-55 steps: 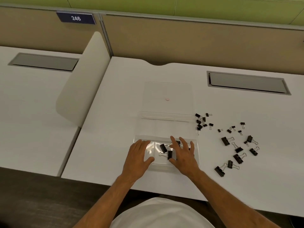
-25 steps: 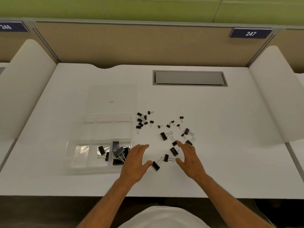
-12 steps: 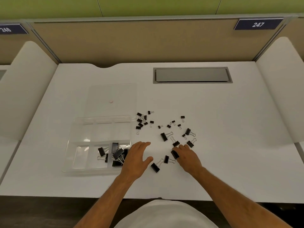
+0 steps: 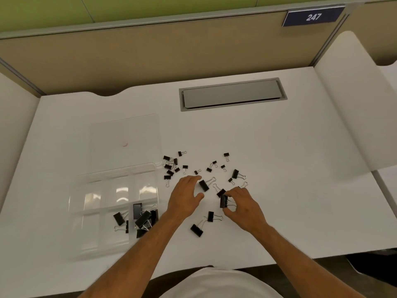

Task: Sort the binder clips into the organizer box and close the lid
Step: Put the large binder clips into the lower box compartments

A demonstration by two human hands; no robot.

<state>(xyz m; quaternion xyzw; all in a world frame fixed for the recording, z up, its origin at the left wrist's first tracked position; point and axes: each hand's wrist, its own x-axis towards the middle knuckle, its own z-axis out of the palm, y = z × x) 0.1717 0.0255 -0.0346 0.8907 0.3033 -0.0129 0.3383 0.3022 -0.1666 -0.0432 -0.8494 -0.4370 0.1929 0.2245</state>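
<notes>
A clear organizer box (image 4: 90, 196) lies on the white desk at the left, its lid (image 4: 125, 136) folded open behind it. Several large black binder clips (image 4: 141, 219) sit in its near right compartments. My right hand (image 4: 245, 206) pinches a large black binder clip (image 4: 223, 201) between thumb and fingers, just above the desk. My left hand (image 4: 185, 197) hovers flat with relaxed fingers, its fingertips next to another large clip (image 4: 204, 185). Two more large clips (image 4: 196, 230) lie near the front. Several small clips (image 4: 170, 166) are scattered beyond the hands.
A grey cable hatch (image 4: 233, 94) is set into the desk at the back. White side dividers (image 4: 352, 108) stand at the right and left. A tan partition wall with a plate marked 247 (image 4: 313, 17) closes the back.
My right hand has closed round a large clip and raised it slightly. My left hand has slid forward toward the clip beside it. The view has tilted a little.
</notes>
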